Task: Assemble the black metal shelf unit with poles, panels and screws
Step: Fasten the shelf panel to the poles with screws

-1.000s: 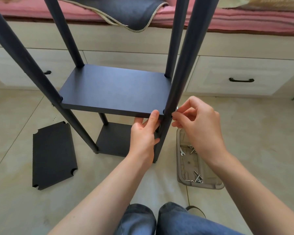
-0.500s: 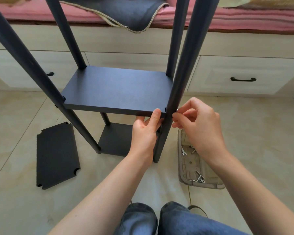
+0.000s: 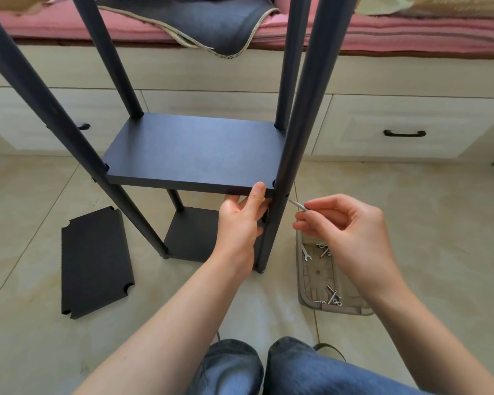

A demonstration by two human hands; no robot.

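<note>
Spare panel [image 3: 96, 262]: lies flat on the floor tiles at near left, notched at its corners, apart from the frame and not yet fitted.
Left poles: the near-left pole [image 3: 54, 118] and far-left pole [image 3: 109, 57] stand in the corners of the middle panel; a fastener seems to show at the near-left corner, though it is too small to be sure.
Middle panel [image 3: 194, 152]: sits level between the four poles, above the bottom panel [image 3: 193, 238], which rests low near the floor.
Left hand [image 3: 241, 223]: its grip clasps the near-right corner of the middle panel, thumb on the front edge, fingers underneath, steadying it against the pole.
Near-right pole [image 3: 300, 132]: a small hole shows in its side at panel height, with nothing in it.
Right hand [image 3: 345, 226]: its grip pinches a silver screw [image 3: 297, 204] between thumb and fingertips, the tip aimed at the hole and just beside it, not yet in.
Parts tray [image 3: 304, 292]: on the floor at near right, holding a small wrench [image 3: 306, 254] and several more screws.
Progress: roughly midway by my reading. Two panels are in the frame; this corner is unfastened, the spare panel has to go in higher up, and the loose screws suggest more joints to come.
</note>
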